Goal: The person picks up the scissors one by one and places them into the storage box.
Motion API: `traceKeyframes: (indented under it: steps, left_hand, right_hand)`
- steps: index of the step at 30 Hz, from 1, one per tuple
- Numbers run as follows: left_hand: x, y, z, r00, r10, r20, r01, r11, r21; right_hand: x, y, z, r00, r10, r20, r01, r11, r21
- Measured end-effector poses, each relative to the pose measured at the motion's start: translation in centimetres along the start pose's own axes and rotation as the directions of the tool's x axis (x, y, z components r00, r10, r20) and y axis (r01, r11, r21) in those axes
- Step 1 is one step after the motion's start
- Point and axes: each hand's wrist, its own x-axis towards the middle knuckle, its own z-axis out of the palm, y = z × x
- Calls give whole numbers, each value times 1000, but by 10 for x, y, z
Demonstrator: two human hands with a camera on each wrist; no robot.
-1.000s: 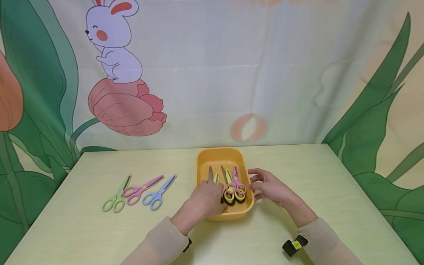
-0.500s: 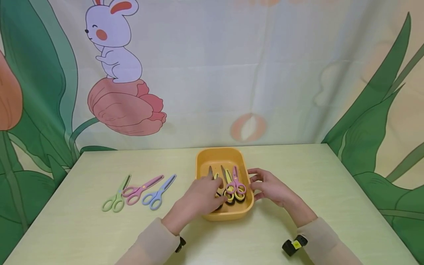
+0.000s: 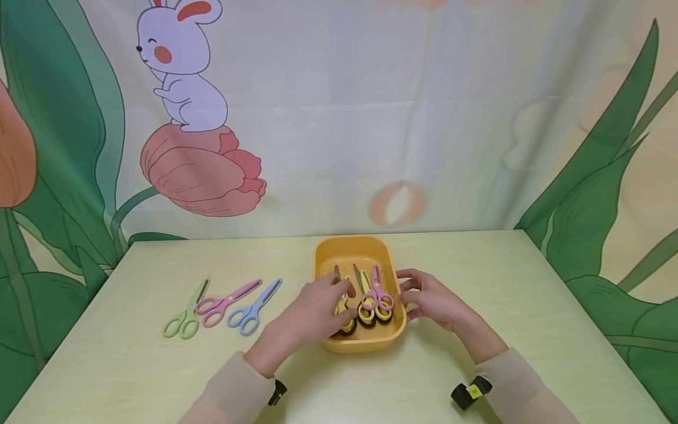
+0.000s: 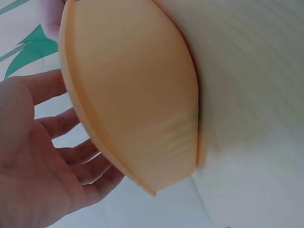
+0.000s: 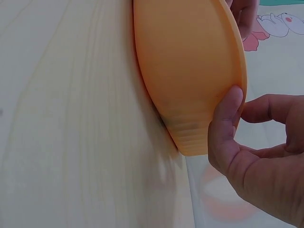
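A yellow-orange tray (image 3: 352,250) holds several scissors. Over its left side is my left hand (image 3: 312,306), fingers loosely bent and spread. Just beneath those fingers lie yellow-and-black scissors (image 3: 346,328), partly covered. In the left wrist view the left hand's fingers (image 4: 59,124) reach across the tray's rim (image 4: 88,116), the thumb mostly out of sight. More yellow-and-black scissors (image 3: 365,317) lie at the tray's right, with small pink scissors (image 3: 377,298) on top. My right hand (image 3: 436,300) holds the right rim; in the right wrist view its thumb (image 5: 223,126) presses the outer wall.
Left of the tray, green scissors (image 3: 188,312), pink scissors (image 3: 228,303) and blue scissors (image 3: 254,309) lie side by side on the pale wooden table (image 3: 132,377). A printed curtain (image 3: 328,118) with a rabbit and flowers hangs behind the table.
My left hand has drawn back leftward from the middle of the tray, and the yellow-and-black scissors under it show more. The right hand has stayed on the rim.
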Motion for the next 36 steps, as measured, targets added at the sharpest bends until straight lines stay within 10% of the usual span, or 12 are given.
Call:
traceKeyframes:
  steps: [9, 22, 36]
  left_hand:
    - [-5, -7, -2, 995, 54, -82, -55, 998, -13]
    - [-19, -30, -12, 969, -62, -237, 52, 997, -49]
    - [-43, -60, -13, 974, -115, -196, 117, 993, -2]
  right_hand:
    - [-1, -1, -1, 1000, 2, -2, -2, 1000, -4]
    - [-1, -1, -1, 1000, -1, -2, 1, 1000, -7]
    - [-2, -2, -1, 1000, -1, -2, 1, 1000, -25]
